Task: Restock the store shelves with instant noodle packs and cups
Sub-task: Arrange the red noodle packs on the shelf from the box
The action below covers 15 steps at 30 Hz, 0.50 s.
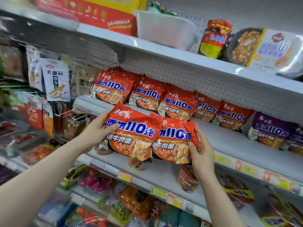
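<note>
Hands are raised in front of the middle shelf [164, 174]. Two red noodle packs [147, 136], overlapping side by side, are held between them just above the shelf's front: the left hand [96, 128] is closed on the left edge, thumb across the front, and the right hand [200, 149] is clamped on the right edge. Below, a red noodle cup [186, 179] is partly seen. Farther back, a row of matching red packs [172, 99] is stood against the pegboard, with purple packs [268, 130] at the right. Higher up, a white plastic tub [165, 30] is set on the upper shelf.
</note>
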Tool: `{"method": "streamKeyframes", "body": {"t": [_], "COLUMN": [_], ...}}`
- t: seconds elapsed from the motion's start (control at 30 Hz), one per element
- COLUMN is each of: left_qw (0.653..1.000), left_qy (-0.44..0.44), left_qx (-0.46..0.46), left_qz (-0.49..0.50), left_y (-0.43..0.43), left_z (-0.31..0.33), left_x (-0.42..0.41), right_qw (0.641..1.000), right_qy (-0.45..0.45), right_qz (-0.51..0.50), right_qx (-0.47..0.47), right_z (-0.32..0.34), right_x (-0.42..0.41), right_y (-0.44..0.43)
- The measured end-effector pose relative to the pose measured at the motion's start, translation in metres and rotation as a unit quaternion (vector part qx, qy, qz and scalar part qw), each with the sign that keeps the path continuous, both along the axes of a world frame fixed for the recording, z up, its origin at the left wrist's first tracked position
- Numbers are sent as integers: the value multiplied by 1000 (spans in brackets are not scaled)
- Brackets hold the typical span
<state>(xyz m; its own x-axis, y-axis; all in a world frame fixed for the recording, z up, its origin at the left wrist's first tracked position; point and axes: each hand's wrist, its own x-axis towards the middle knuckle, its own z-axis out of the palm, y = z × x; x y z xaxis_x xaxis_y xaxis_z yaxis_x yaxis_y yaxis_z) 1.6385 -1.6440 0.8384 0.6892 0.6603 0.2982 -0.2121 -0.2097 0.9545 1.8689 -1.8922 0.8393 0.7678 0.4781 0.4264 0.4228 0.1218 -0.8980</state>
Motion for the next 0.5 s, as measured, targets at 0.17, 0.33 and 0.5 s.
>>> {"method": "streamKeyframes", "body": {"t": [0.17, 0.33, 0.5], "left_qw": [999, 998, 999], "left_qy": [-9, -11, -29], "left_qx": [7, 20, 17], "left_qz": [-37, -51, -37], "left_y": [68, 114, 145], "left_z": [23, 37, 43], "left_x": [1, 7, 13], "right_qw": [997, 989, 985], "right_qy": [-15, -21, -28], "right_qz": [-79, -147, -171], "right_qx": [2, 10, 19], "right_z": [15, 34, 47], "right_x": [0, 10, 29], "right_y": [56, 104, 162]}}
